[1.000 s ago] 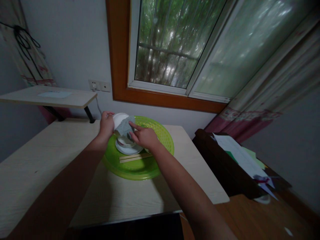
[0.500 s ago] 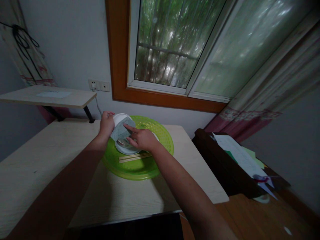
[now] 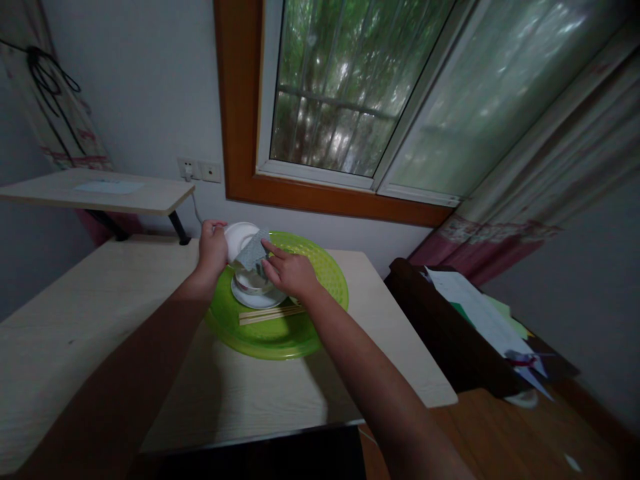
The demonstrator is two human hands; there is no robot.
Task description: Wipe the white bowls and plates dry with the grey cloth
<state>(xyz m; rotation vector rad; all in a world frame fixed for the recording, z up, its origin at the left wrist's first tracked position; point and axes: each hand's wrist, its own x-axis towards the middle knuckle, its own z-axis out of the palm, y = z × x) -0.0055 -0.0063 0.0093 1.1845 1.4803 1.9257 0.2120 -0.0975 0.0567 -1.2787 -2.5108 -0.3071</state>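
My left hand (image 3: pixel 213 247) pinches the round white plate (image 3: pixel 236 239) by its rim; my right hand (image 3: pixel 295 275), index extended, touches the grey cloth (image 3: pixel 251 253) against it, pinch unclear. Looks like wiping; another stroke needs a steady rim. White bowl (image 3: pixel 254 283) below hands.

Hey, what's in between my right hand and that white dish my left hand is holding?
A grey cloth lies between your right hand and the white dish, covering part of it; the head view shows this.
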